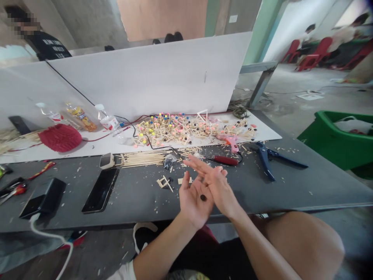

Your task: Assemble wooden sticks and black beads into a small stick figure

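My left hand (pixel 196 200) is palm up above the table's front edge, with a small black ball (pixel 203 197) resting on its palm. Across its fingers lies my right hand (pixel 219 186), its fingers stretched out to the left and touching the left hand. Behind them on the grey table are a small frame of wooden sticks (pixel 164 182), a flat light wood piece (pixel 184 180) and a crumpled plastic bag (pixel 169 161). Long thin sticks (pixel 142 158) lie in a bundle farther back. A large heap of stick pieces with coloured balls (pixel 169 128) covers part of the white board.
Blue cutters (pixel 265 161), a pink glue gun (pixel 230 142) and a red-handled tool (pixel 225 160) lie to the right. On the left are a phone (pixel 100 190), a dark box (pixel 43 197) and bottles (pixel 106 118). A green bin (pixel 326 136) stands beyond the table's right side.
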Tool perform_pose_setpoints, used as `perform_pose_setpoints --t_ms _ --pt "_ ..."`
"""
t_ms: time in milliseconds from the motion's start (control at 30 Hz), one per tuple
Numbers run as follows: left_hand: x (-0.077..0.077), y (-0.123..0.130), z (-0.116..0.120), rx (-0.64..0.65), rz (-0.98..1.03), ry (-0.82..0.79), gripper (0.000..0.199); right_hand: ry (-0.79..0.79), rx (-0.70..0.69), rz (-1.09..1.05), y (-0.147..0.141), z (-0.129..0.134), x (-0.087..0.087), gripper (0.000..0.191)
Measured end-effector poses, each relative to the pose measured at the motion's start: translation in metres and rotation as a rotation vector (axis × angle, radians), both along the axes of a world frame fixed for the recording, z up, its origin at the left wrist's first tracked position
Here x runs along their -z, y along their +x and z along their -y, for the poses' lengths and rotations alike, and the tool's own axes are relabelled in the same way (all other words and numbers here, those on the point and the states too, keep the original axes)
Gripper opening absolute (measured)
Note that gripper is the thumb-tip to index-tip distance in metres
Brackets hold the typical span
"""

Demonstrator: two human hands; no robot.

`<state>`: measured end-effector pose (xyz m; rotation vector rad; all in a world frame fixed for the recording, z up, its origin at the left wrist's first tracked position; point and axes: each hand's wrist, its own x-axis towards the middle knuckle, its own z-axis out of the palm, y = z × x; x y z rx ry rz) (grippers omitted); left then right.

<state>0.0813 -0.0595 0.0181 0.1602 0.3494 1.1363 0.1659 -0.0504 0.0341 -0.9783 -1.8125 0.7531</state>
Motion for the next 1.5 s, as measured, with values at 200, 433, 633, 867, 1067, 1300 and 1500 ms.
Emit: perform_pose_setpoints --t_ms 200,433,633,867,1067,1300,1500 --pt "0.0 -0.012 -0.003 -0.049 0.034 -0.086 0.053 0.062 0.025 0.122 0.031 0.002 -0.007 0.017" --pt "-0.006 -0.02 0.002 -0.053 -0.018 0.056 0.065 0.108 -0.066 0.248 0.018 -0.003 0.007 0.015" --pt "0.01 -0.058 0.027 -0.493 -0.821 0.43 0.048 -0.056 -0.096 0.088 0.018 0.0 -0.001 0.018" --pt "0.046 -0.152 0.021 -0.526 -1.919 0.337 0.038 -0.147 0.004 -0.036 0.021 -0.003 0.002 0.015" --pt "0.051 -0.158 0.0 -0.343 -2.137 0.373 0.03 -0.203 0.045 -0.069 0.024 -0.008 0.008 0.025" --pt "0.051 -0.156 -0.014 -0.467 -1.939 0.375 0.023 -0.217 0.06 -0.195 0.026 -0.012 0.008 0.022" --pt "0.008 -0.139 -0.03 -0.606 -1.567 0.698 0.024 -0.242 0.073 -0.408 0.026 -0.019 0.012 0.027"
